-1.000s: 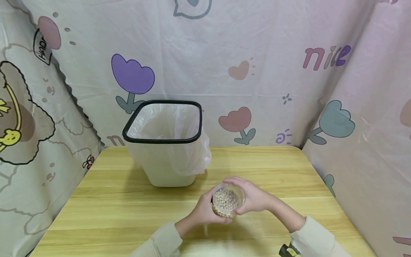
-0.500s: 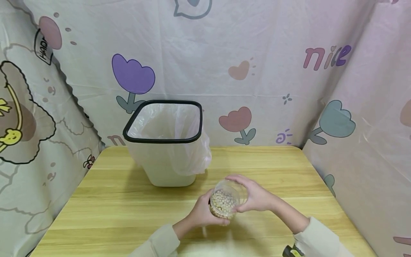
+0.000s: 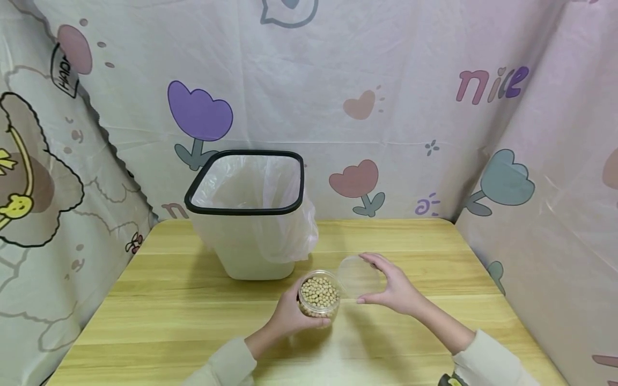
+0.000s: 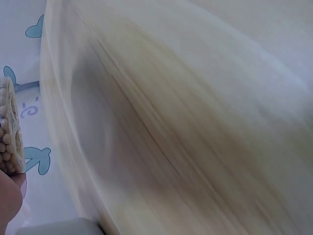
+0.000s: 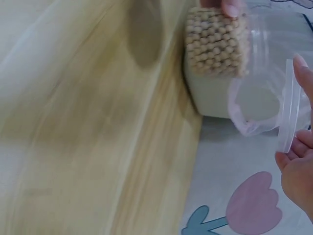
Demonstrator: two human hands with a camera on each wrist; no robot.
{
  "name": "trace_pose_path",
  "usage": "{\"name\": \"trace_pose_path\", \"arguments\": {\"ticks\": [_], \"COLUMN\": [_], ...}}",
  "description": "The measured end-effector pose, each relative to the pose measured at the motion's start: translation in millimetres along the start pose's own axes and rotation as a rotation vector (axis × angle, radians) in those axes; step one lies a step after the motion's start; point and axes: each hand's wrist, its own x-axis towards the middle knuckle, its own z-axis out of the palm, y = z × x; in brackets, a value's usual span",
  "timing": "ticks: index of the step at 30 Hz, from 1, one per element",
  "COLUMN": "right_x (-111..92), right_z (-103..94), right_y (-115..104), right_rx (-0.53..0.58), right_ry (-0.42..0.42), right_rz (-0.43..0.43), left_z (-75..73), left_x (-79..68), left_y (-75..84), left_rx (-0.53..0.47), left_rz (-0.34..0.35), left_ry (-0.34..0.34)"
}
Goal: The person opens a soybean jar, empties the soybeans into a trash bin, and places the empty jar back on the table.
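Note:
My left hand (image 3: 293, 315) grips a clear round jar (image 3: 318, 308) filled with pale round beans that look like soybeans (image 3: 319, 292). Its mouth is uncovered and tips toward the head camera. To the right, my right hand (image 3: 397, 287) holds a clear round lid (image 3: 358, 276) by its rim, between thumb and fingers, apart from the jar. In the right wrist view the lid (image 5: 289, 107) is seen edge-on, with the jar of beans (image 5: 215, 44) at the top. Only a sliver of the jar (image 4: 9, 132) and part of the left hand (image 4: 9, 198) show in the left wrist view.
A pale bin (image 3: 256, 252) with a black rim (image 3: 243, 212) and a thin plastic liner (image 3: 289, 236) stands on the wooden table (image 3: 193, 321), behind and left of the jar. A patterned cloth (image 3: 410, 69) hangs at the back and sides.
The lid has come off the jar and moved right and away with my right hand. My left hand has shifted the jar slightly left. The bin has stayed in place.

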Motion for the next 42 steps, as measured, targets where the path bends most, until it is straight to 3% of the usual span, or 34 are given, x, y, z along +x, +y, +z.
{"name": "trace_pose_path", "arguments": {"ticks": [10, 18, 29, 42], "right_x": [-12.2, -24.0, -33.9, -36.8], "right_z": [12.9, 29.7, 51.9, 65.6], "right_y": [21.7, 40.5, 58.7, 66.1], "right_rx": [-0.065, -0.050, -0.036, 0.027], "right_ry": [0.013, -0.021, -0.040, -0.070], "right_rz": [0.034, 0.071, 0.120, 0.194], "left_z": [-19.4, -31.8, -48.9, -71.1], "left_x": [-6.2, -11.1, -17.3, -27.4], "left_y": [1.6, 3.7, 5.2, 9.2], "left_rx": [0.012, 0.058, 0.116, 0.138], "left_rz": [-0.066, -0.074, -0.054, -0.100], "left_ry": [0.088, 0.137, 0.185, 0.190]}}
